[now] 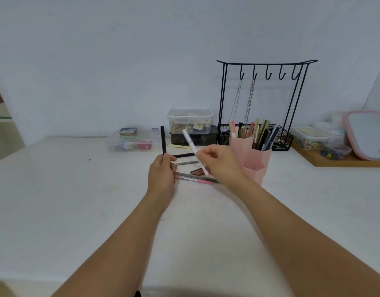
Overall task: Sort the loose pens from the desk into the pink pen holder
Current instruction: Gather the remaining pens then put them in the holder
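Observation:
My left hand (162,175) grips a black pen (163,139) that stands upright above the fist. My right hand (221,162) pinches a white pen (191,144), tilted up to the left and blurred. Just right of that hand stands the pink pen holder (256,161), with several pens in its taller back compartments and a low front compartment. Loose pens lie on the white desk between and beyond my hands: a grey and pink pen (196,180), a grey pen (188,163), a black pen (183,155), a brown one (196,171) and a pale yellow one (180,146).
A black wire rack with hooks and hanging chains (264,99) stands behind the holder. Clear plastic boxes (190,120) (133,139) sit at the back by the wall. A wooden tray (334,160) with small containers and a pink-rimmed lid lies at the right.

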A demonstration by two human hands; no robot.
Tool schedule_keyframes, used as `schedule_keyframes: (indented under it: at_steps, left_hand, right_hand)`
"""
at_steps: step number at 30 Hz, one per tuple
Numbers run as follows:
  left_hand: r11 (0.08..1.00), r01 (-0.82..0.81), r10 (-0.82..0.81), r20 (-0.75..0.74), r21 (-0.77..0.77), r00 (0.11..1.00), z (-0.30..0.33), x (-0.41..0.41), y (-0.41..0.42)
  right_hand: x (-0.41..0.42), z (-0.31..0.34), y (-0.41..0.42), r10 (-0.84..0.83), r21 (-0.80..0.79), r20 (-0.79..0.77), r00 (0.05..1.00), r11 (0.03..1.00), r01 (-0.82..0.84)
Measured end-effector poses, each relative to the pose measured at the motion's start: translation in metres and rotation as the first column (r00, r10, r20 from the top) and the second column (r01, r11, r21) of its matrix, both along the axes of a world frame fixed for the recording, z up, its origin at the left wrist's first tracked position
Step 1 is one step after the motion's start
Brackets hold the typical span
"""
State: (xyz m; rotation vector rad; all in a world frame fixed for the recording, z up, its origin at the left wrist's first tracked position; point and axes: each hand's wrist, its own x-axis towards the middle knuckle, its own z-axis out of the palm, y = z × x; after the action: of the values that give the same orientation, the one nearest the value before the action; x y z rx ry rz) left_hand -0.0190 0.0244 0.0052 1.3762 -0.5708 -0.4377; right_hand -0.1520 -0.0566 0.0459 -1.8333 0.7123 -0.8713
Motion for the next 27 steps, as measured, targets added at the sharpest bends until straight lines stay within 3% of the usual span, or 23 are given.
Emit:
schedule_keyframes:
  at_steps: [4, 10, 14, 18, 21, 23, 27]
  left_hand:
    - [0.994, 0.108, -0.108, 0.060, 0.015, 0.992, 0.002, -0.004, 0.003]
    - [0.976, 0.197, -0.215, 0.273, 0.093, 0.938, -0.005, -0.006, 0.002]
    - [0.979, 0.168, -0.199, 0.378, 0.113, 0.904, -0.007, -0.008, 0.000]
    - [0.992, 0.073, -0.107, 0.372, 0.104, 0.922, -0.006, -0.006, 0.000]
    - [0.996, -0.035, 0.011, 0.285, 0.081, 0.959, -0.004, -0.003, 0.001]
    - [0.996, -0.075, 0.068, 0.149, 0.048, 0.987, -0.003, 0.000, 0.000]
    - [0.997, -0.083, 0.083, -0.062, 0.001, 0.995, -0.003, 0.005, -0.001]
  right_hand:
    - [0.012, -0.009, 0.005, 0.066, 0.358, 0.227, 0.972, 0.922, -0.146]
    - [0.024, -0.024, 0.017, 0.126, 0.352, 0.225, 0.966, 0.914, -0.201]
    - [0.020, -0.026, 0.016, 0.101, 0.200, 0.165, 0.981, 0.971, -0.134]
    - [0.016, -0.019, 0.013, 0.133, 0.037, 0.038, 0.990, 0.990, -0.134]
    - [0.012, -0.018, 0.006, 0.035, -0.287, -0.203, 0.979, 0.953, -0.094]
    - [0.007, -0.017, -0.001, -0.063, -0.445, -0.427, 0.902, 0.883, -0.149]
    - [-0.003, -0.012, -0.010, -0.064, -0.423, -0.596, 0.800, 0.872, -0.245]
